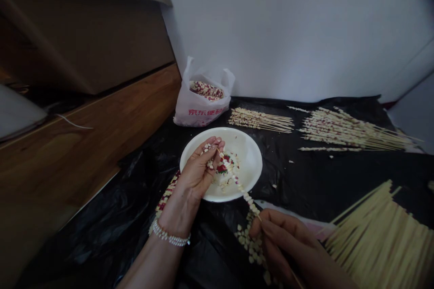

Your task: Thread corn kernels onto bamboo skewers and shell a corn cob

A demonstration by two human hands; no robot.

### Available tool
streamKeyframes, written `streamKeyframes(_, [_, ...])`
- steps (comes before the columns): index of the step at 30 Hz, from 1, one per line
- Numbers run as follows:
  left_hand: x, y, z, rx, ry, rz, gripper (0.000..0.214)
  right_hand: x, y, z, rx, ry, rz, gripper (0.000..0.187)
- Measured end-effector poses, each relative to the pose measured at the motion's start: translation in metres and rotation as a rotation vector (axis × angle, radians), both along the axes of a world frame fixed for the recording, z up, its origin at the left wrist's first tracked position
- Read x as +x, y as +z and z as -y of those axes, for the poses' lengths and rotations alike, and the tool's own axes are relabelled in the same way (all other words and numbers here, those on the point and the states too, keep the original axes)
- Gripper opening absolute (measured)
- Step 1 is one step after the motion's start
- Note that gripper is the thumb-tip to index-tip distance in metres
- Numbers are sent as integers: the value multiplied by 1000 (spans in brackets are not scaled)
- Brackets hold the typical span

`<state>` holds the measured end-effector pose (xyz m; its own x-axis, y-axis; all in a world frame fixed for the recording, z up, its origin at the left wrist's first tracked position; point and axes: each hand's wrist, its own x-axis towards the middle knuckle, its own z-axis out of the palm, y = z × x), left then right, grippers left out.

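Note:
My left hand (200, 169) hovers over a white plate (249, 153), fingers curled round a few corn kernels (209, 157) at the tip of a thin bamboo skewer (237, 183). Kernels are threaded along the skewer's upper half. My right hand (288, 246) pinches the skewer's lower end near the front edge. The plate holds loose white and red kernels (226, 169). More loose kernels (249, 244) lie on the black plastic sheet below my right hand. A corn cob (166, 196) lies partly hidden under my left wrist.
A white plastic bag (203, 99) with corn cobs stands at the back by the wall. Two heaps of loaded skewers (261, 119) (349, 133) lie behind the plate. Bare bamboo sticks (383, 230) are piled at the right front. A wooden board (84, 140) borders the left.

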<state>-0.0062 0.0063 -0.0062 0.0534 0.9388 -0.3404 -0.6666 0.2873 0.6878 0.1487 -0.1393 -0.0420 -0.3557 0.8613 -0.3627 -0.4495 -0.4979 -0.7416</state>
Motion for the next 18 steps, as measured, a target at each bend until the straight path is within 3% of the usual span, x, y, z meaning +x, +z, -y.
streamKeyframes(10, [-2,6,0,-69,-105,51,20,0,4,-3,-17,-44,96,33])
streamKeyframes(14, [-2,9,-2,-171,-147,116,28,2,1,-1,-5,-53,104,32])
streamKeyframes(18, [-2,8,-1,-166,-156,110,26,2,0,-1,5,-54,112,33])
